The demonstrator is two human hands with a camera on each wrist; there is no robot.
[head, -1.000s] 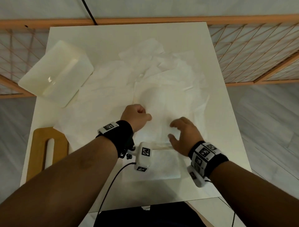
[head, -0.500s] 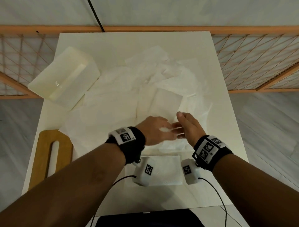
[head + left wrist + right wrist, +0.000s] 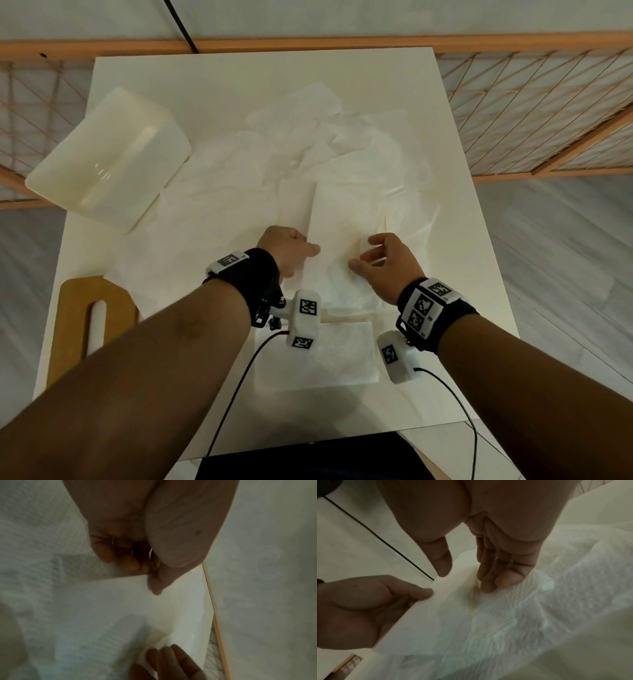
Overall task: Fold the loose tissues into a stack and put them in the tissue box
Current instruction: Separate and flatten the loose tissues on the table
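Observation:
A long folded tissue [image 3: 342, 219] lies on top of the loose tissues [image 3: 219, 219] spread across the white table [image 3: 219, 89]. My left hand [image 3: 310, 250] pinches its left edge between thumb and curled fingers; the left wrist view shows this left hand [image 3: 152, 573] on the fold. My right hand [image 3: 364, 251] rests bent fingertips on the tissue's right part. In the right wrist view the right hand [image 3: 462, 577] presses down, thumb apart at the edge. A folded stack [image 3: 318, 359] lies near the front edge, partly under my wrists. The white tissue box [image 3: 109, 161] stands at the left.
A wooden lid [image 3: 72, 308] with a slot lies at the front left corner. A wooden lattice rail [image 3: 534, 113] runs behind and to the right of the table. Black cables [image 3: 233, 394] hang from both wrist cameras over the front edge.
Half a second ago my hands met at the middle of the tissue. They have since drawn apart, the left to its left edge and the right to its right side.

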